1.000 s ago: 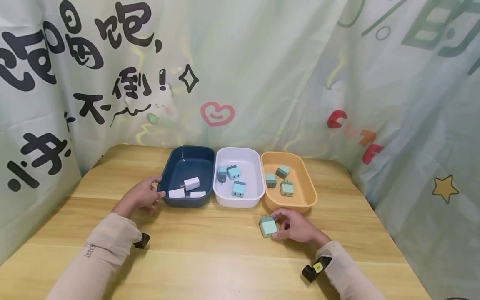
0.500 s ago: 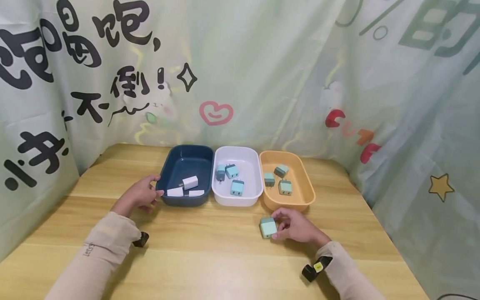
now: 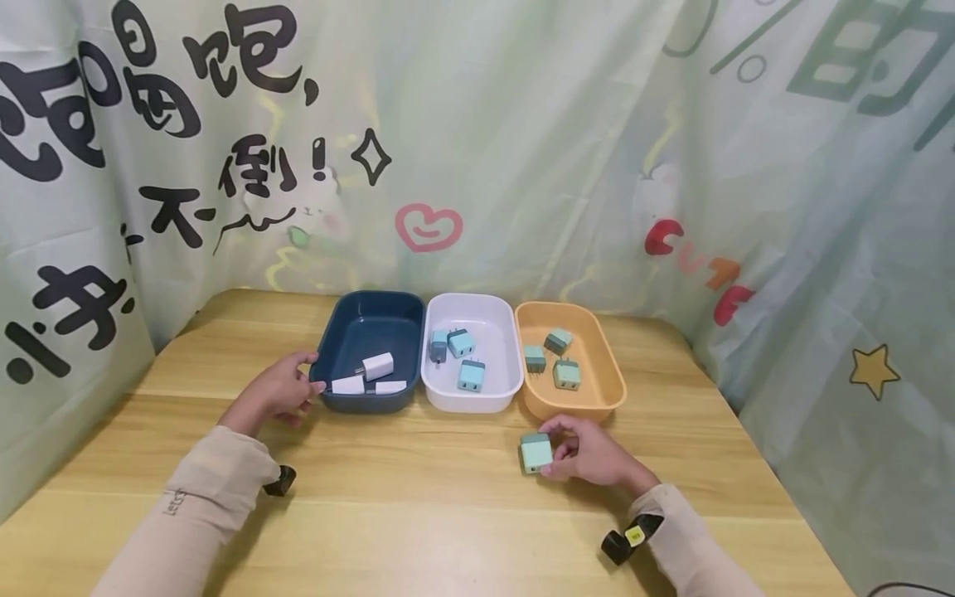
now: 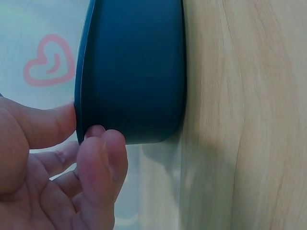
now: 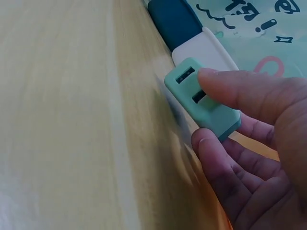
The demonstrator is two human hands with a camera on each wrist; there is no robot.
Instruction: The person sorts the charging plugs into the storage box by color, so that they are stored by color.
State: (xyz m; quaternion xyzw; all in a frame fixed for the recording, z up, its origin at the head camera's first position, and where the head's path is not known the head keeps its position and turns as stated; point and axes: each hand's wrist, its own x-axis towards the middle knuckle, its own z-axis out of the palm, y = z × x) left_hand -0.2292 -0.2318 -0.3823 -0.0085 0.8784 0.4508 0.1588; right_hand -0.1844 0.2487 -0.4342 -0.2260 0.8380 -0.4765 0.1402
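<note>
My left hand (image 3: 279, 388) pinches the rim at the near left corner of a dark blue tray (image 3: 380, 305); the left wrist view shows the thumb on one side of the rim and fingertips on the other. With thumb and fingers, my right hand (image 3: 591, 450) holds a pale green USB wall charger (image 3: 535, 454) in front of the yellow tray (image 3: 613, 377). Two USB ports show on this charger (image 5: 192, 88) in the right wrist view. Inside the dark blue tray lie several white chargers (image 3: 378, 366). The yellow tray contains several green chargers (image 3: 567, 374).
Between the other two trays stands a white tray (image 3: 473, 305) with several light blue chargers (image 3: 471, 375). All three trays sit side by side toward the back of a wooden table (image 3: 418, 514). A printed curtain (image 3: 537, 166) hangs behind and along the sides.
The green charger in my right hand has tilted slightly, and its prongs, visible a second ago, are now hidden. Both hands stay almost in place.
</note>
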